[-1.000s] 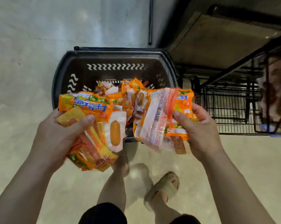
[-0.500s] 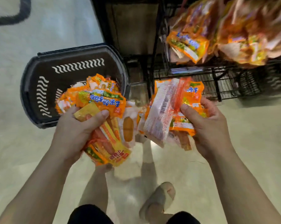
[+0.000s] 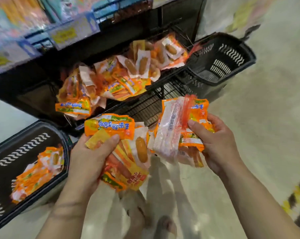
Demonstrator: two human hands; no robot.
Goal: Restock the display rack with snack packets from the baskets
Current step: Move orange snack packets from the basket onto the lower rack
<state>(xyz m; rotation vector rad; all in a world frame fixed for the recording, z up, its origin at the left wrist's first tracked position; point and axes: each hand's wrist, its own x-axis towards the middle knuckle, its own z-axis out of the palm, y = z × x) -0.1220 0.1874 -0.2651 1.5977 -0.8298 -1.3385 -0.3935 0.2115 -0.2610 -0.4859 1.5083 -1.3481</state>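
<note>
My left hand (image 3: 88, 159) grips a bunch of orange and yellow sausage snack packets (image 3: 114, 135). A second bunch of snack packets (image 3: 177, 125), orange and clear with a barcode, is held in my right hand (image 3: 214, 140). Both bunches hang in front of the black wire display rack (image 3: 145, 104), whose tier holds a heap of the same packets (image 3: 121, 78). A black basket (image 3: 0, 169) at lower left holds more packets (image 3: 37, 173). A second black basket (image 3: 232, 66) stands to the right of the rack; I see no packets in it.
Blurred upper shelves with price tags (image 3: 64, 33) hang above the rack. A lower wire tier (image 3: 145, 107) juts out just below my hands. My legs and feet (image 3: 164, 223) are below. Pale floor (image 3: 266, 118) opens to the right, with yellow-black striped tape (image 3: 297, 192).
The view has swung from the basket up to the rack. Both hands keep their bunches and are now closer to the rack's packet heap; the full basket is now at lower left.
</note>
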